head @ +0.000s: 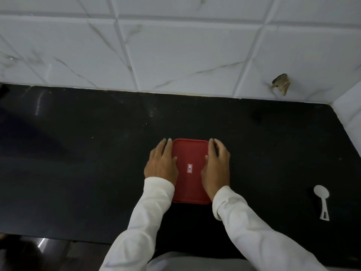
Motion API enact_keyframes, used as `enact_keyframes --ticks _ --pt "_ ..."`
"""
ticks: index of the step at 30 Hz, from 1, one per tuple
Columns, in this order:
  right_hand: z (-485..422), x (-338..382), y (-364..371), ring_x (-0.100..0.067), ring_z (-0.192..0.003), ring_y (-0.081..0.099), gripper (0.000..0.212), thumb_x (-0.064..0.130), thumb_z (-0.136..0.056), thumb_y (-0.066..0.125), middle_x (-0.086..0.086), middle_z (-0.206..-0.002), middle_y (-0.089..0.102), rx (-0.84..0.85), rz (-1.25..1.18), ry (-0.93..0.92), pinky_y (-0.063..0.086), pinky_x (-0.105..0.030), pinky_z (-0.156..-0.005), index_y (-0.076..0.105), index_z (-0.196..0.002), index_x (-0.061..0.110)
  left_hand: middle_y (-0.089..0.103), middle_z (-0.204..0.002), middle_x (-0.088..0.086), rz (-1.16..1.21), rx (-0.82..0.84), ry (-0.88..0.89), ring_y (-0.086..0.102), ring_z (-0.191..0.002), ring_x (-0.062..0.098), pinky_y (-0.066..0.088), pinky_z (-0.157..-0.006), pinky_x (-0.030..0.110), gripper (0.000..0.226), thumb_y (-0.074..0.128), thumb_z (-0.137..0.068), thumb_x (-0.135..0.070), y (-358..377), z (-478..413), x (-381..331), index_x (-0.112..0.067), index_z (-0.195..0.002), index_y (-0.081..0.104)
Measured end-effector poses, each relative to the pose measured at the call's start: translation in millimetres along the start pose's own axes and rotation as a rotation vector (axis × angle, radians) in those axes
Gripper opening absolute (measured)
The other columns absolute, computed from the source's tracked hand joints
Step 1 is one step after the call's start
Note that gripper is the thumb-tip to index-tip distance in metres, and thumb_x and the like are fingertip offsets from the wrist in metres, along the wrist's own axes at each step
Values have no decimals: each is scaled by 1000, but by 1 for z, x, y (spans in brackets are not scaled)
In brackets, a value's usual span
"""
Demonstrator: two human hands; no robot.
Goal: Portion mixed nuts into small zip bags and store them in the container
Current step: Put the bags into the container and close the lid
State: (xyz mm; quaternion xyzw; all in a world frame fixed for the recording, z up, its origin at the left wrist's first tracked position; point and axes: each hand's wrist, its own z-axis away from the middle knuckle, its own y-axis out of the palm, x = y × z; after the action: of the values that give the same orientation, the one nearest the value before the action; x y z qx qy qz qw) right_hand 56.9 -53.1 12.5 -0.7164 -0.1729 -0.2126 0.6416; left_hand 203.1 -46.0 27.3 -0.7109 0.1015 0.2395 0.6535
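Step in hand: the container (192,151) stands lidded with both hands on it. No nuts or zip bags are in view, so I judge this to be either the opening or the final closing of the lid; I cannot tell which.
Container place: on the black tabletop (78,153), mid-way across it, directly in front of the person.
Left grip: the left hand (161,165) lies against the container's left side, fingers fairly straight, thumb on the lid; it presses rather than wraps.
Right grip: the right hand (216,167) mirrors it on the container's right side, thumb on the lid.
Next move: probably even pressure at the rim, or a lift at one corner if the lid is to come off.
Materials: the red lid looks like matte plastic, rectangular with rounded corners, and has a small sticker (189,169) at its centre.
Spoon: a white plastic spoon (322,200) lies well apart, right of the container.
Tabletop: dark, polished, lightly speckled.
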Motion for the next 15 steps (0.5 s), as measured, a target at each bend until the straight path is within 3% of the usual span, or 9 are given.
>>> enact_keyframes --ticks 3,6,9,12,15 --pt "-5 7 2 -19 -149 3 62 16 -100 42 -4 -162 4 160 44 -15 25 -38 -118 12 -154 11 8 -164 -4 -97 144 187 7 -151 15 30 -116 36 57 35 -104 -33 8 -19 -8 -18 -156 17" --pt "-3 7 8 -17 -149 -9 57 29 -104 23 -4 -163 -4 187 65 -41 18 -37 -121 6 -154 8 1 -165 1 -160 243 240 -1 -151 16 21 -121 36 62 19 -103 -42 29 -27 -3 -13 -156 8" --pt "-4 1 11 -20 -149 -11 62 35 -100 15 -9 -163 -2 175 142 -94 12 -39 -122 6 -153 4 5 -164 7 -201 201 274 1 -152 20 14 -123 34 77 -1 -93 -51 41 -29 3 -9 -156 10" --pt "-5 1 12 -21 -149 -9 65 37 -97 8 -10 -162 -2 192 169 -86 16 -40 -121 6 -153 3 10 -163 12 -210 224 284 5 -151 24 3 -121 30 79 -2 -91 -48 42 -31 2 -4 -154 13" --pt "-5 4 11 -24 -149 -3 70 39 -93 0 -13 -162 2 195 201 -87 25 -41 -119 6 -152 1 29 -156 20 -283 210 297 27 -146 32 15 -119 34 72 9 -97 -41 41 -32 -2 4 -148 29"
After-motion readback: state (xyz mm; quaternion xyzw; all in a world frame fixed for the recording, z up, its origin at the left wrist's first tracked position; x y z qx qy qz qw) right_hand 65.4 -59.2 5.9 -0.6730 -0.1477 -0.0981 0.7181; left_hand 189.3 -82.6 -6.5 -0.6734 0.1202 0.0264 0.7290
